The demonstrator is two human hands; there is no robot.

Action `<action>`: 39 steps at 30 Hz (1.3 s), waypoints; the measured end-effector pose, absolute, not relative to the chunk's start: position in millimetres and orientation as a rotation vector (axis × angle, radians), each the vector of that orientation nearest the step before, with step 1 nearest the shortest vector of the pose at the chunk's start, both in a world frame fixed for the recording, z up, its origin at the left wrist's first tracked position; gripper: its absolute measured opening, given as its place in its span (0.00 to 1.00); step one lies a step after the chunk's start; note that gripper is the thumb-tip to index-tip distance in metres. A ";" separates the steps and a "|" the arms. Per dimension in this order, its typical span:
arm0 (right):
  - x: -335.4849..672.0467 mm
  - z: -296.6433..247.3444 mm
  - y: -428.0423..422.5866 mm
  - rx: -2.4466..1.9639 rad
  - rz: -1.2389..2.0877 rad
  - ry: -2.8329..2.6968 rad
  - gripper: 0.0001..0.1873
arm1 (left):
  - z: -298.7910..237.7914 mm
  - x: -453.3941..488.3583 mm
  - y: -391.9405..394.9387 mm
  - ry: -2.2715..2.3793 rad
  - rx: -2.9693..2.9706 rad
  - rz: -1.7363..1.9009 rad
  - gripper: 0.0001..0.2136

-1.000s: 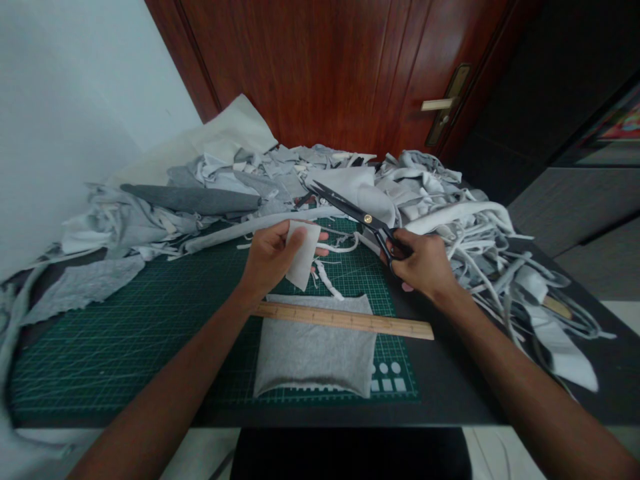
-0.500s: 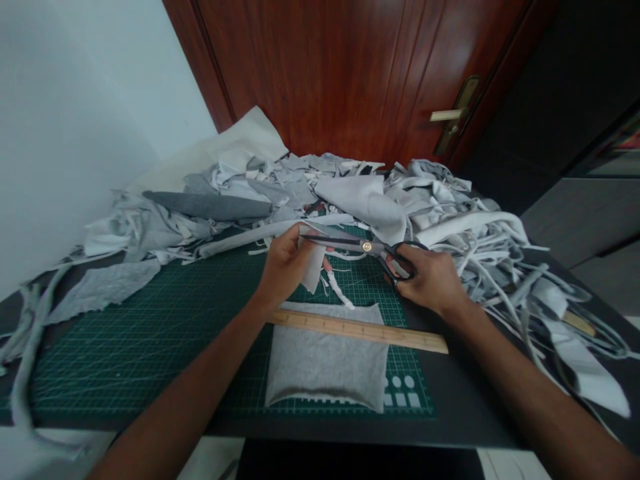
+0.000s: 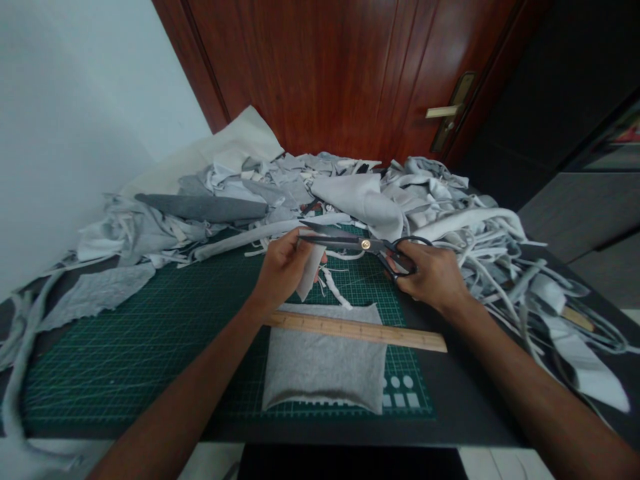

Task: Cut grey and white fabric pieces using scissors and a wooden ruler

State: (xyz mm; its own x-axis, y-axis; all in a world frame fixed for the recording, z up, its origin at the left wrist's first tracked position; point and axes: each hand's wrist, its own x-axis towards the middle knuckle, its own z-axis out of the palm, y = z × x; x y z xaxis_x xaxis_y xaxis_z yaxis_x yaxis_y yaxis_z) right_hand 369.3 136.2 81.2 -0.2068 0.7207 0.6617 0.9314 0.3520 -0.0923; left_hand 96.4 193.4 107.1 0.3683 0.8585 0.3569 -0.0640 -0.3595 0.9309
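My left hand (image 3: 283, 272) pinches a small strip of pale grey fabric (image 3: 311, 272), which hangs down from my fingers. In my right hand (image 3: 430, 277) are black tailor's scissors (image 3: 363, 245), held by their looped handles. Their nearly closed blades lie level, and the tips reach the top of the strip, just above my left fingers. Below my hands, a wooden ruler (image 3: 355, 331) lies across the upper part of a rectangular piece of grey fabric (image 3: 324, 370). Both rest on a green cutting mat (image 3: 150, 360).
A large heap of grey and white fabric scraps (image 3: 400, 193) covers the back and right of the black table (image 3: 475, 393). A dark grey roll (image 3: 200, 208) lies on the heap. A white wall stands left, and a reddish wooden door (image 3: 325, 73) rises behind.
The scissors have swung from pointing up and left to lying level, with their blades now at the top of the strip. My left hand has moved slightly right, and the camera view has shifted a little.
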 end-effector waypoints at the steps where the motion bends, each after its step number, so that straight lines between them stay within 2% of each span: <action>1: 369.6 80.9 136.4 -1.423 -0.448 -1.999 0.06 | 106.8 96.1 193.3 0.726 1.640 1.164 0.17; 13: 371.8 84.0 135.0 -1.413 -0.454 -2.022 0.04 | 104.2 96.1 192.4 0.757 1.650 1.199 0.17; 39: 369.0 86.9 133.9 -1.439 -0.417 -2.007 0.06 | 104.9 97.2 192.2 0.765 1.677 1.246 0.17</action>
State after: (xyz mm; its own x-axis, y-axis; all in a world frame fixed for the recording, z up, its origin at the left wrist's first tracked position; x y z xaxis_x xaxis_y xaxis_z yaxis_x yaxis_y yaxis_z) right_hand 369.0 133.9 86.9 -0.2086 0.7315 0.6491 0.9295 0.3547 -0.1010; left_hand 97.2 192.2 104.9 0.3049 0.8616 0.4059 -0.0276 -0.4180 0.9080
